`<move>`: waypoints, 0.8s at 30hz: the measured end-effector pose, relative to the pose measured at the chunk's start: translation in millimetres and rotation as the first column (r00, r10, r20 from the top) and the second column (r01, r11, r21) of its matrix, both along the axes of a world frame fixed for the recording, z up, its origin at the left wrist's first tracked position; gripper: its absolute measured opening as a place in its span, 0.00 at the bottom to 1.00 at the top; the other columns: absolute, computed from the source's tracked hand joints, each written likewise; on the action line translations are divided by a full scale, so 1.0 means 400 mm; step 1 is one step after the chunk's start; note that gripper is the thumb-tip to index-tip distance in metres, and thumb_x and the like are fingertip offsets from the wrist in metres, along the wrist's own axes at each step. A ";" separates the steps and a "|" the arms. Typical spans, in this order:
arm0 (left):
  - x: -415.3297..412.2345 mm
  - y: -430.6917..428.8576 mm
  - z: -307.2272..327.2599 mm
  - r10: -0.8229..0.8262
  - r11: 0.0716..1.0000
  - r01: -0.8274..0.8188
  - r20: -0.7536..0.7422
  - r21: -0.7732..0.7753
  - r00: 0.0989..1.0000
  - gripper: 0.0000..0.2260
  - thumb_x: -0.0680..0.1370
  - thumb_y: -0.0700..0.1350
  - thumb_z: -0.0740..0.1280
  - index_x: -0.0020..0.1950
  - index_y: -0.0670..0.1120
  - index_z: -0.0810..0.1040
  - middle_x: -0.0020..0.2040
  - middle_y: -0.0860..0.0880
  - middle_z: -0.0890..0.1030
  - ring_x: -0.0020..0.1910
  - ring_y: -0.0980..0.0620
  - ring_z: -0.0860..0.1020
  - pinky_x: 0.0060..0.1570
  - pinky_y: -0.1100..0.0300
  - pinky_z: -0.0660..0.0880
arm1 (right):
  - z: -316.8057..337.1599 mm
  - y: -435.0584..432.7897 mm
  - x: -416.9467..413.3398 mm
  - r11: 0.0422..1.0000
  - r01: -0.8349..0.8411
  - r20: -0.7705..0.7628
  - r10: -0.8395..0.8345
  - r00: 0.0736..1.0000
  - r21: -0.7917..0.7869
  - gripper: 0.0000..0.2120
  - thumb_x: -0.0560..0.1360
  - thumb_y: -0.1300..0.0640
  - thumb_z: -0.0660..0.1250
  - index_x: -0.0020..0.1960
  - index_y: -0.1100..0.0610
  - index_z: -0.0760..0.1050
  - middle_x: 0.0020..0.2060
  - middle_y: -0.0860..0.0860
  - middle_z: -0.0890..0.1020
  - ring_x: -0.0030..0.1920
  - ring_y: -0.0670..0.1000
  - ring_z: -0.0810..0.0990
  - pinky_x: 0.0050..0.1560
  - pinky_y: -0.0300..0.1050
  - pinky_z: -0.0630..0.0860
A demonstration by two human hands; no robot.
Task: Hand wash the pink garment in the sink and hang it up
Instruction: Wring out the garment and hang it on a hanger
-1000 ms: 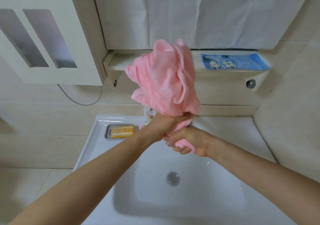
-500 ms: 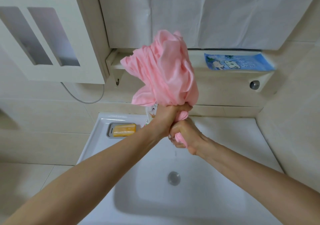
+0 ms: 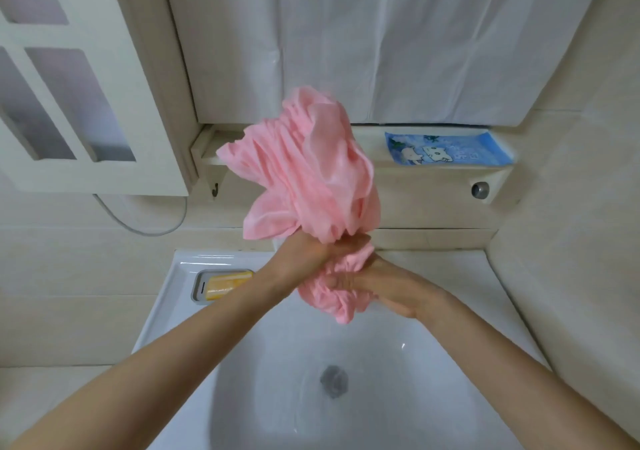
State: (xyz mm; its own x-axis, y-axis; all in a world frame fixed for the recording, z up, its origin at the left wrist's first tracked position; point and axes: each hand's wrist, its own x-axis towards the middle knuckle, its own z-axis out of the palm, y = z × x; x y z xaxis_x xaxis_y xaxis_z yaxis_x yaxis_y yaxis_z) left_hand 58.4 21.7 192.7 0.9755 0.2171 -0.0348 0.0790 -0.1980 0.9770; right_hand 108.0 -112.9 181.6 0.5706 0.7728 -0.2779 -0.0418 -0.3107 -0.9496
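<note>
The pink garment (image 3: 311,179) is held upright above the sink (image 3: 166,311), clenched by the left hand (image 3: 310,257) (uppermost) and gripped directly below by the right hand (image 3: 381,288).

no legible text, print on blue packet (image 3: 446,149) too blurred

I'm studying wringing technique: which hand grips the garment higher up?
The left hand, just under the bunched top of the garment; the right hand holds the tail below it.
</note>
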 end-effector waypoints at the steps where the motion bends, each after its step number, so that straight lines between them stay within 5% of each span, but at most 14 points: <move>1: -0.009 0.012 0.009 -0.053 0.990 0.053 -0.008 0.127 0.999 0.09 0.72 0.46 0.73 0.49 0.45 0.79 0.44 0.49 0.83 0.42 0.55 0.79 0.43 0.64 0.75 | -0.012 -0.019 0.019 0.993 0.053 -0.027 -0.051 0.998 0.108 0.23 0.73 0.62 0.70 0.63 0.51 0.66 0.40 0.37 0.82 0.38 0.36 0.80 0.35 0.30 0.73; 3: -0.017 0.031 0.008 -0.138 0.918 0.119 0.022 0.378 0.990 0.15 0.70 0.48 0.75 0.52 0.44 0.78 0.47 0.48 0.82 0.43 0.54 0.78 0.41 0.66 0.71 | -0.013 -0.033 0.018 0.940 0.205 -0.085 -0.189 0.978 0.273 0.35 0.72 0.65 0.70 0.73 0.51 0.57 0.49 0.40 0.83 0.45 0.40 0.82 0.41 0.40 0.81; 5: -0.028 0.040 0.005 -0.203 0.889 0.168 0.037 0.426 0.979 0.18 0.66 0.51 0.78 0.51 0.52 0.75 0.44 0.58 0.79 0.41 0.61 0.77 0.44 0.71 0.71 | -0.017 -0.017 -0.003 0.834 0.392 -0.199 -0.339 0.919 0.388 0.39 0.65 0.52 0.78 0.71 0.58 0.67 0.58 0.55 0.81 0.52 0.51 0.81 0.55 0.54 0.79; 7: -0.039 0.051 -0.002 -0.221 0.968 0.208 0.085 0.140 0.972 0.23 0.66 0.50 0.79 0.57 0.54 0.74 0.49 0.58 0.81 0.49 0.61 0.80 0.56 0.62 0.75 | -0.019 0.006 -0.025 0.669 0.580 -0.387 -0.435 0.813 0.466 0.34 0.64 0.49 0.77 0.66 0.60 0.73 0.60 0.59 0.80 0.58 0.56 0.80 0.59 0.55 0.77; 9: -0.058 0.064 0.000 -0.211 0.946 0.216 0.049 -0.243 0.976 0.17 0.73 0.47 0.73 0.60 0.50 0.75 0.54 0.51 0.83 0.53 0.53 0.81 0.56 0.54 0.77 | -0.014 0.022 -0.047 0.554 0.677 -0.528 -0.433 0.731 0.484 0.26 0.71 0.51 0.70 0.67 0.60 0.73 0.62 0.60 0.78 0.61 0.59 0.78 0.63 0.58 0.73; 13: -0.075 0.116 -0.027 -0.248 0.601 0.132 -0.026 -0.788 0.969 0.13 0.79 0.47 0.60 0.62 0.46 0.74 0.51 0.45 0.84 0.47 0.49 0.83 0.43 0.57 0.81 | -0.022 -0.008 -0.124 0.353 0.772 -0.619 -0.462 0.635 0.528 0.22 0.77 0.47 0.60 0.68 0.54 0.73 0.62 0.56 0.78 0.63 0.57 0.77 0.64 0.56 0.71; 15: -0.080 0.157 -0.030 -0.236 0.388 0.185 0.097 -0.903 0.967 0.12 0.75 0.46 0.62 0.58 0.48 0.72 0.56 0.44 0.82 0.51 0.47 0.83 0.46 0.51 0.81 | -0.029 -0.043 -0.173 0.217 0.791 -0.654 -0.462 0.599 0.571 0.22 0.78 0.46 0.57 0.69 0.53 0.72 0.63 0.55 0.78 0.63 0.56 0.77 0.64 0.59 0.71; 17: -0.093 0.191 -0.031 -0.251 0.303 0.232 0.158 -0.924 0.955 0.08 0.72 0.43 0.64 0.50 0.46 0.75 0.54 0.42 0.83 0.50 0.45 0.83 0.42 0.49 0.81 | -0.019 -0.074 -0.233 0.105 0.795 -0.677 -0.466 0.570 0.597 0.21 0.79 0.47 0.55 0.67 0.52 0.74 0.62 0.55 0.79 0.60 0.56 0.79 0.57 0.60 0.76; 20: -0.138 0.205 -0.028 -0.474 0.498 0.376 0.117 -0.782 0.872 0.10 0.74 0.39 0.58 0.47 0.45 0.78 0.48 0.43 0.84 0.47 0.46 0.83 0.46 0.52 0.80 | 0.007 -0.119 -0.332 -0.002 0.807 -0.683 -0.534 0.498 0.590 0.19 0.73 0.48 0.60 0.58 0.53 0.81 0.57 0.55 0.82 0.53 0.56 0.83 0.41 0.56 0.81; 22: -0.173 0.198 -0.036 -0.658 0.721 0.613 -0.043 -0.325 0.751 0.11 0.70 0.42 0.63 0.46 0.49 0.84 0.50 0.46 0.84 0.52 0.46 0.81 0.55 0.54 0.75 | 0.033 -0.134 -0.407 -0.035 0.814 -0.669 -0.590 0.451 0.580 0.26 0.69 0.46 0.64 0.65 0.53 0.77 0.61 0.56 0.79 0.59 0.58 0.79 0.49 0.62 0.79; 23: -0.189 0.193 -0.041 -0.720 0.670 0.740 -0.198 0.049 0.665 0.09 0.71 0.45 0.66 0.48 0.52 0.84 0.51 0.49 0.84 0.55 0.46 0.80 0.54 0.58 0.73 | 0.041 -0.139 -0.443 -0.055 0.823 -0.667 -0.618 0.417 0.566 0.29 0.69 0.45 0.65 0.68 0.53 0.73 0.64 0.56 0.77 0.62 0.60 0.77 0.54 0.64 0.75; 24: -0.209 0.185 -0.031 -0.694 0.487 0.783 -0.374 0.387 0.616 0.10 0.74 0.51 0.68 0.53 0.52 0.81 0.53 0.50 0.82 0.57 0.46 0.78 0.51 0.61 0.72 | 0.053 -0.138 -0.479 -0.081 0.824 -0.660 -0.644 0.387 0.561 0.30 0.70 0.43 0.64 0.69 0.53 0.72 0.64 0.57 0.77 0.63 0.60 0.75 0.57 0.64 0.73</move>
State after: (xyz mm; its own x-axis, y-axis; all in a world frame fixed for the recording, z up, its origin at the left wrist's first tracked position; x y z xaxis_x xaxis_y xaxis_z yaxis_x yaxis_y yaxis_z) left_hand -25.3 95.7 180.3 0.7738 -0.5523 -0.3101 -0.1905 -0.6699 0.7176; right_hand -83.5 -168.3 202.6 0.9725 -0.2179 -0.0820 0.1212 0.7747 -0.6206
